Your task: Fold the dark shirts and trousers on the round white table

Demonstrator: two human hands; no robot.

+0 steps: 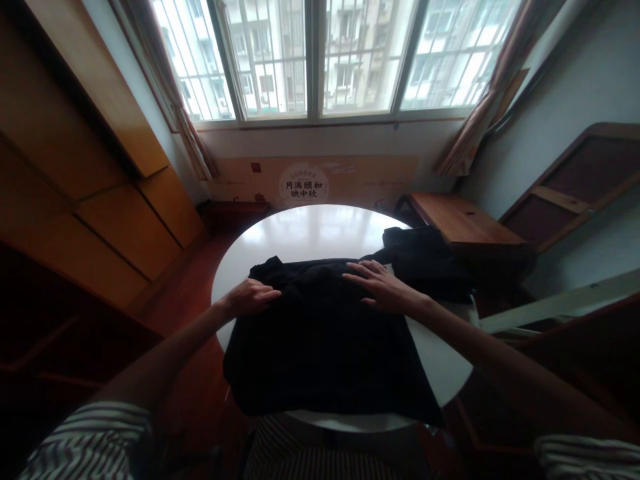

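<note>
A black garment [330, 360], perhaps a shirt, lies spread over the white round table [310, 230], and its lower edge hangs over the near side. At its upper left, my left hand [251, 296] has its fingers curled in and pressed on the cloth, pinching it. My right hand [379, 287] rests flat on the garment's upper right part, fingers spread. Just beyond that hand is a second dark heap of cloth [425, 260], bunched at the table's right edge. Folds and seams are hard to make out in the dark fabric.
A wooden desk [465, 220] stands behind the table at the right, near a leaning wooden-framed panel [575, 180]. Wooden cabinets [115, 227] line the left side. A barred window [315, 60] with curtains and a printed banner [345, 177] are at the back.
</note>
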